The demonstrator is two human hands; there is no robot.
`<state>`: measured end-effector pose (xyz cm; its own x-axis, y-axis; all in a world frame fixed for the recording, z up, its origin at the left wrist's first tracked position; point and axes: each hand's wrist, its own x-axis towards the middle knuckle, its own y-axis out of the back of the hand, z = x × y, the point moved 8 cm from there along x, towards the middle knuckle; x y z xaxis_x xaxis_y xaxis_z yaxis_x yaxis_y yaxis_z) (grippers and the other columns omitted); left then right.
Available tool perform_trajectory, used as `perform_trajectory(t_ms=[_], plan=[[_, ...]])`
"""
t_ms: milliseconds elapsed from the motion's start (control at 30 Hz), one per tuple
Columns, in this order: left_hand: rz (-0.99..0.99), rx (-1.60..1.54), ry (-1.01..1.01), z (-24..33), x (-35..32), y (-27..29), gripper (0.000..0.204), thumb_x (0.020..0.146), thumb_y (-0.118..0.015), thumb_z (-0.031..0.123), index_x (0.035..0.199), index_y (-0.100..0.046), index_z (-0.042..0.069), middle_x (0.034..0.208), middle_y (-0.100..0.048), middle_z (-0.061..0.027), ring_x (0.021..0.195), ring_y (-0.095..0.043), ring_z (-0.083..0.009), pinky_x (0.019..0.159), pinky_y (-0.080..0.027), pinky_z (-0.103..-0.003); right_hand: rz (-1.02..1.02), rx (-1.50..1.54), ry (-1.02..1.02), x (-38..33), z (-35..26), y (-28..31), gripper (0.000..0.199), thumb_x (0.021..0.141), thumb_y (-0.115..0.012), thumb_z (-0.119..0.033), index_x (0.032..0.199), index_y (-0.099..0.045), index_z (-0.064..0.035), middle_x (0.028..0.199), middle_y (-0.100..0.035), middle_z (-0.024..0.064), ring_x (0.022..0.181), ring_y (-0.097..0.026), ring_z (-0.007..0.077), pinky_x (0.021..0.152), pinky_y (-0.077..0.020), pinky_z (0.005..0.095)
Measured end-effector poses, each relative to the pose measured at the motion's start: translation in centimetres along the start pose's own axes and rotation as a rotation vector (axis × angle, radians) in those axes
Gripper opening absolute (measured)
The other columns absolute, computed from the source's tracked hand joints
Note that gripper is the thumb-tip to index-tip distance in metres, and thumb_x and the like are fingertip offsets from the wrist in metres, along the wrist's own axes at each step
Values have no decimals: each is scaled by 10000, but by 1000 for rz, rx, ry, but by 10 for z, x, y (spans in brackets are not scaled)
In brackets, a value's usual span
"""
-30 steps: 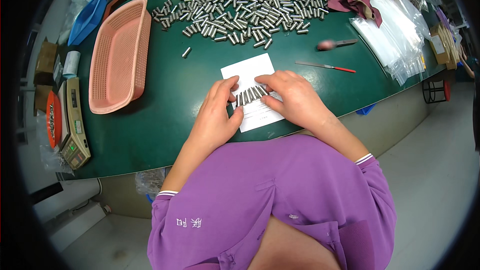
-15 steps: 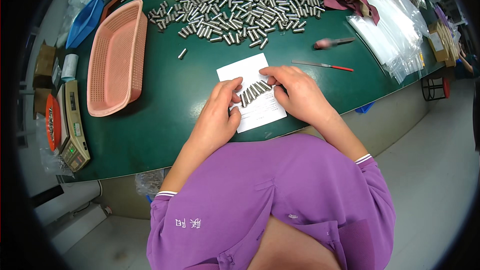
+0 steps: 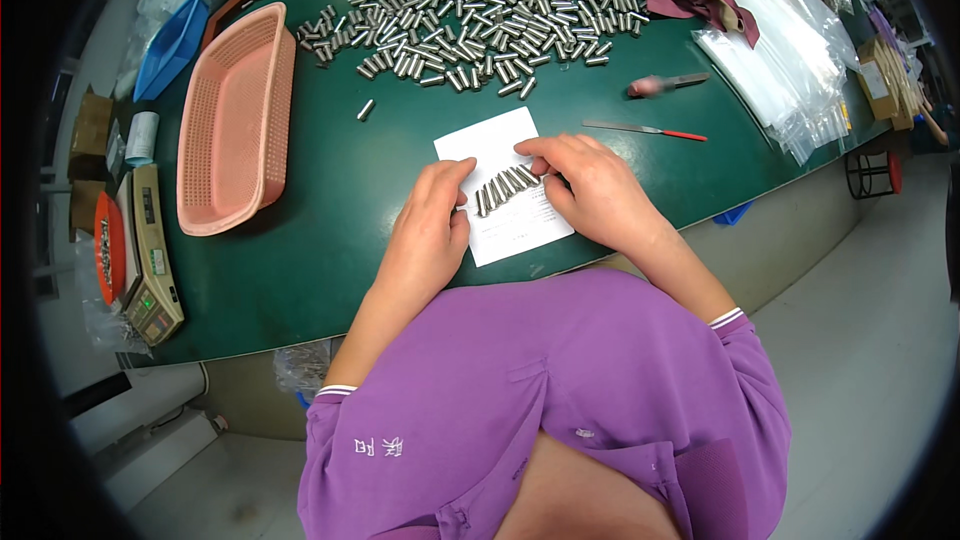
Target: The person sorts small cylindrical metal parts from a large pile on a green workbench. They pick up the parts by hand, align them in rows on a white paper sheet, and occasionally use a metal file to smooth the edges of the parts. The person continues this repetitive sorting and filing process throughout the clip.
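A row of short metal pins (image 3: 505, 189) lies side by side on a white paper sheet (image 3: 487, 135) in front of me. At the row's left end is my left hand (image 3: 431, 220), its fingers bent and its thumb apart, with a small gap to the nearest pin. My right hand (image 3: 590, 183) is at the other end. Its index finger and thumb are spread around the last pins and seem to touch them, though the fingers partly hide that end. Neither hand grips anything.
A big heap of metal pins (image 3: 490, 10) covers the far table, with one loose pin (image 3: 366, 110) nearer. A pink basket (image 3: 282, 110) and a scale (image 3: 150, 250) stand left. A red-handled file (image 3: 640, 130), a blade tool (image 3: 665, 86) and plastic bags (image 3: 770, 60) lie right.
My left hand has drawn slightly left, away from the row. The pins at the row's left end have shifted a little left. My right hand has hardly moved.
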<state>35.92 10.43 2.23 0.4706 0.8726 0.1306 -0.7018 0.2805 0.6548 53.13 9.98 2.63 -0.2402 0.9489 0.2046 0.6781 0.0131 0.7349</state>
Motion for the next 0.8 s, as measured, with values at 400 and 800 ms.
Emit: perform_trajectory(t_ms=[400, 800], plan=[[46, -7, 20, -11, -6, 4, 589, 754, -578, -190, 1305, -526, 12, 1158, -550, -124, 879, -586, -199, 797, -524, -306, -18, 51, 17, -1, -9, -7, 354, 806, -577, 20, 1138, -650, -77, 923, -681, 76, 911, -631, 291, 832, -503, 418], [43, -44, 4, -8, -4, 0, 569, 773, -577, -179, 1308, -528, 10, 1163, -555, -128, 871, -595, -192, 795, -531, -307, -48, 39, -4, -2, -7, -5, 387, 807, -627, -19, 1187, -631, -91, 955, -675, 75, 930, -627, 288, 845, -501, 412]])
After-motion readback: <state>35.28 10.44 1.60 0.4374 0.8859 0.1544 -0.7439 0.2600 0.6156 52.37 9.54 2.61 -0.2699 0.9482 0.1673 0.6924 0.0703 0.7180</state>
